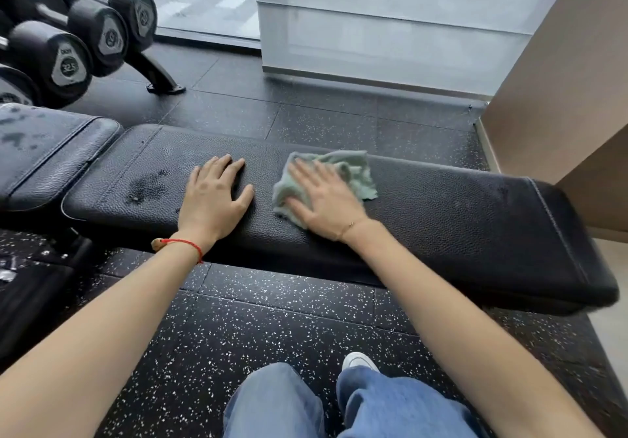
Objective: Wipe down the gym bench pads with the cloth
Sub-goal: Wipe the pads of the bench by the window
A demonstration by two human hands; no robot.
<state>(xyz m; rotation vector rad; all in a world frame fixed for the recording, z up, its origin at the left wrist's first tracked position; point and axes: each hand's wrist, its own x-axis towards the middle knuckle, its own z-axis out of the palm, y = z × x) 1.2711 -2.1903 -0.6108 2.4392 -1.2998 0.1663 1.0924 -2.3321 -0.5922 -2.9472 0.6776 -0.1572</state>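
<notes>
A long black leather bench pad (458, 213) stretches across the middle of the view. A shorter seat pad (44, 152) adjoins it at the left, with wet patches on top. My right hand (326, 196) lies flat on a crumpled pale green cloth (353, 172), pressing it onto the long pad. My left hand (214, 196) rests flat on the bare pad just left of the cloth, fingers spread, holding nothing. A damp, droplet-covered patch (146, 186) shows on the long pad left of my left hand.
A rack of black dumbbells (68, 46) stands at the back left, its foot (163, 84) on the speckled rubber floor (272, 318). A white panel (390, 29) and a tan wall (560, 97) rise behind the bench. My jeans and one white shoe (358, 361) are at the bottom.
</notes>
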